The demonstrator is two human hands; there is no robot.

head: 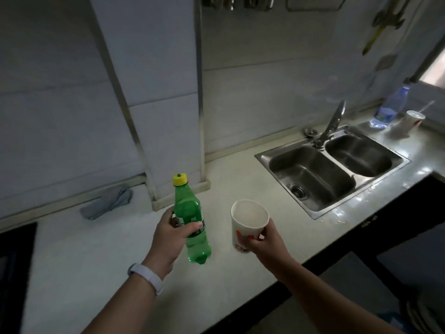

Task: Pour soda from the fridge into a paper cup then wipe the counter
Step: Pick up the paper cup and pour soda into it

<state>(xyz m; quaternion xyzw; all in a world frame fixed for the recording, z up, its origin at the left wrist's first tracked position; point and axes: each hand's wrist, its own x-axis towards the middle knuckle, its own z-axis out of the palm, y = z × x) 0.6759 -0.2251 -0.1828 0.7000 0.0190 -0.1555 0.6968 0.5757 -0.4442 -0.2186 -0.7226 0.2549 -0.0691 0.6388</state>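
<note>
My left hand is wrapped around the middle of the green soda bottle, fingers closed on its label; the bottle stands nearly upright over the counter, and I cannot tell whether its base is touching the surface. The yellow cap is on, so it has to come off before any pour, and both hands are busy; soda that has been jostled may foam over when I twist it open. My right hand pinches the paper cup by its lower wall, the cup empty and tipped a little toward the bottle; squeeze too hard and the thin wall buckles, slopping soda; the grey cloth lies by the wall, well apart, for wiping.
</note>
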